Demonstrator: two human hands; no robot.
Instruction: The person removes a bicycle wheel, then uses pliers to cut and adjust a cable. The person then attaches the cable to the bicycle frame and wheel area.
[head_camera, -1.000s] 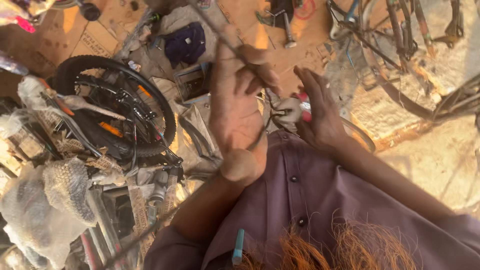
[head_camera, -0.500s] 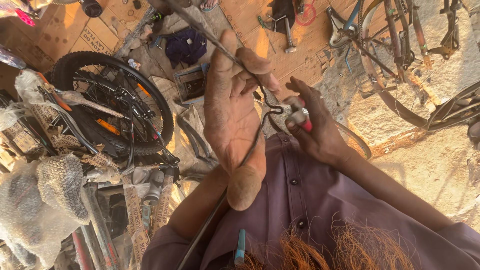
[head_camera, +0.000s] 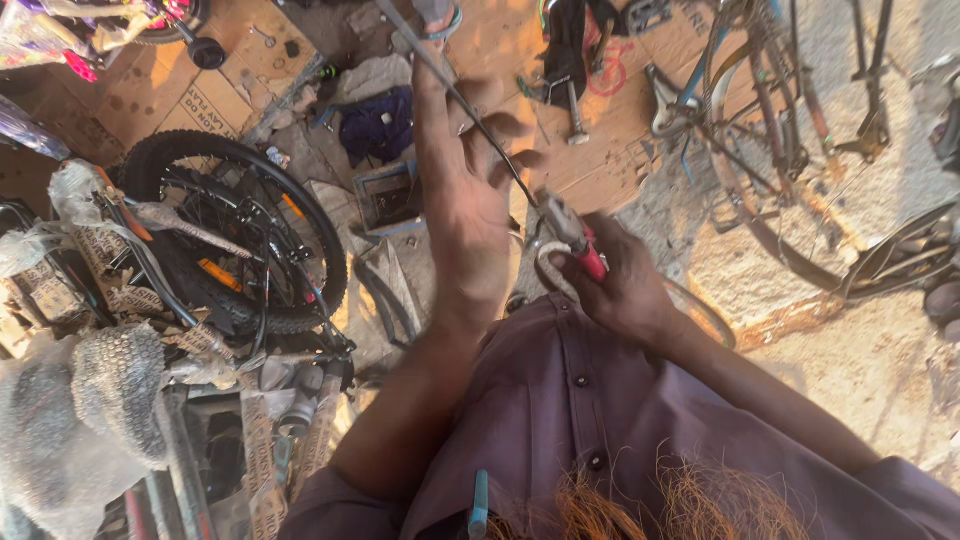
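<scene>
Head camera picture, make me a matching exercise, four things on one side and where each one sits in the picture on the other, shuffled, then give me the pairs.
Things
1. left hand
2. red-handled pliers
3. bicycle wheel
4. bicycle frame

Places
A. upper right, on the pale ground
B. raised at centre, along a thin cable
C. left, among wrapped parts
D. gripped in the right hand, above the purple shirt

Pairs: 1-B, 2-D, 3-C, 4-A
</scene>
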